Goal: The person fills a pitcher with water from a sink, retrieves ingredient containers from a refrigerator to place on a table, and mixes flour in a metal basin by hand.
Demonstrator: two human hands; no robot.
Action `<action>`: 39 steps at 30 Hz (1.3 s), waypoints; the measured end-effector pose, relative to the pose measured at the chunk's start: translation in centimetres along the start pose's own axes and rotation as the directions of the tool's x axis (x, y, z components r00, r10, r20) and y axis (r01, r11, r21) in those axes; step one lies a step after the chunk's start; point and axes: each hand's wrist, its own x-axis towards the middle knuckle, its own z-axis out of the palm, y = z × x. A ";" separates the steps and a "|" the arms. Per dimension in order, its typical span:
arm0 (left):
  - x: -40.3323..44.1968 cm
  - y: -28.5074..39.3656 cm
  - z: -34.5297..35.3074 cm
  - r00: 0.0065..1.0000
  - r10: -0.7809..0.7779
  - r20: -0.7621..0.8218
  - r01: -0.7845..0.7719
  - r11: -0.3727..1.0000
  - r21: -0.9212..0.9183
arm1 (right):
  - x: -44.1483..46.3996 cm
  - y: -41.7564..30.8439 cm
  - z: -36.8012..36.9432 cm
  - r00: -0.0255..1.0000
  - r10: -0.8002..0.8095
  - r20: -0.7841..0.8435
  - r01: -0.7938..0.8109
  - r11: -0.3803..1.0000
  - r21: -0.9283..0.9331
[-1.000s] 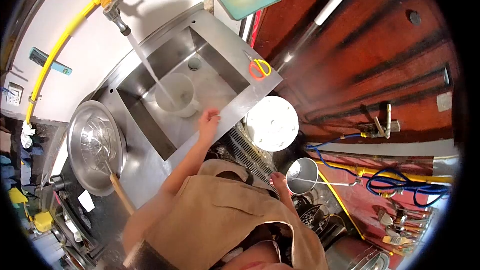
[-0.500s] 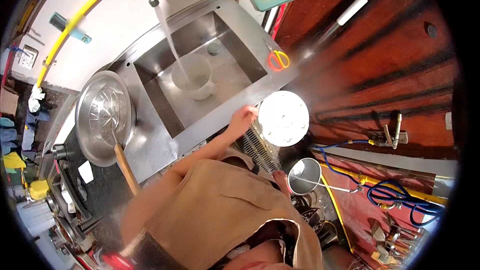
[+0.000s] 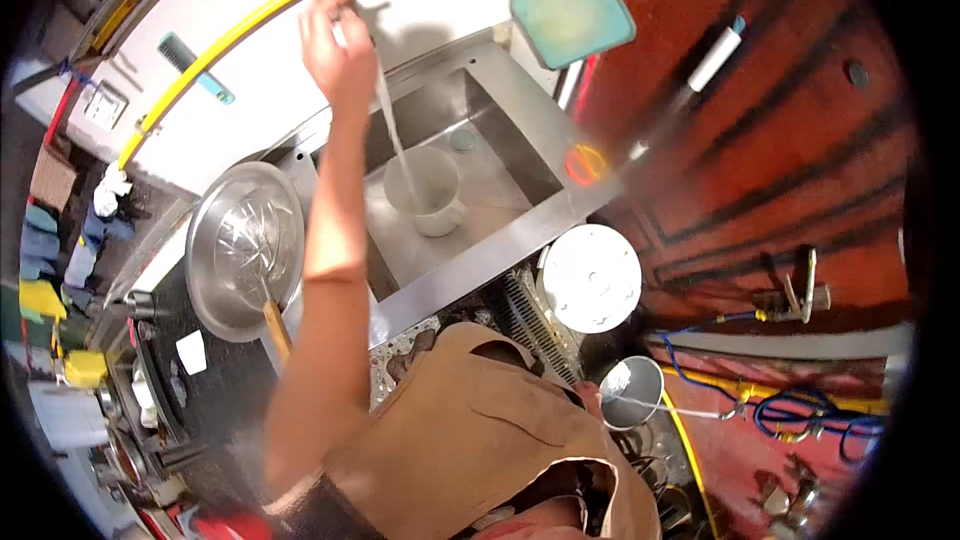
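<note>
My left hand (image 3: 338, 45) is raised to the wall above the sink, its fingers closed around the tap, which they mostly hide. A stream of water (image 3: 391, 112) runs down from below the hand. It falls into a whitish, translucent mug (image 3: 436, 224) standing in the steel sink (image 3: 480, 250). My right hand is not in view. A small patch of skin shows beside the apron's edge, but I cannot tell what part of the body it is. Left of my forearm rests a wide steel bowl (image 3: 205, 275) with a wooden-handled utensil (image 3: 277, 330) in it.
Orange-yellow scissors (image 3: 586, 165) lie on the sink's right rim. A teal cutting board (image 3: 573, 5) leans at the back. Below the sink stand a white round-lidded container (image 3: 592, 280) and a metal pot (image 3: 632, 390). A yellow hose (image 3: 240, 25) runs along the wall.
My left hand has moved from beside the white round-lidded container up to the tap and closed on it. The view has shifted slightly. Water runs in both frames.
</note>
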 end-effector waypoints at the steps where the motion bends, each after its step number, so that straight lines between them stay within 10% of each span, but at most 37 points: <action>1: 1.3 -1.5 0.7 0.992 0.112 0.065 -0.120 0.982 0.146 | 1.3 2.4 0.5 0.999 -0.044 0.024 0.044 0.998 -0.036; 3: 2.0 -7.0 2.7 0.935 0.228 0.271 -0.334 0.821 0.464 | 3.9 7.6 1.7 0.985 -0.153 0.074 0.161 0.981 -0.105; 4: 2.9 -6.7 3.5 0.881 -0.124 0.457 -0.177 0.810 0.560 | 3.4 5.5 1.3 0.987 -0.147 0.061 0.157 0.962 -0.224; 5: 1.9 -13.1 4.7 0.816 -0.029 0.577 -0.376 0.731 0.569 | 2.5 3.9 1.9 0.998 -0.021 -0.057 0.019 0.999 -0.033; 8: 0.6 -26.5 7.4 0.769 -0.136 0.625 -0.123 0.928 0.353 | -1.4 -6.8 0.0 0.974 -0.109 -0.197 0.134 0.984 0.117; 14: 2.2 -22.0 6.9 0.807 -0.056 0.587 -0.356 0.748 0.560 | -5.1 -14.7 -0.4 0.917 -0.293 -0.272 0.398 0.719 0.569; 39: 1.6 -15.0 5.6 0.723 -0.066 0.688 -0.500 0.638 0.586 | -13.0 -16.6 1.9 0.884 -0.339 -0.321 0.463 0.731 0.502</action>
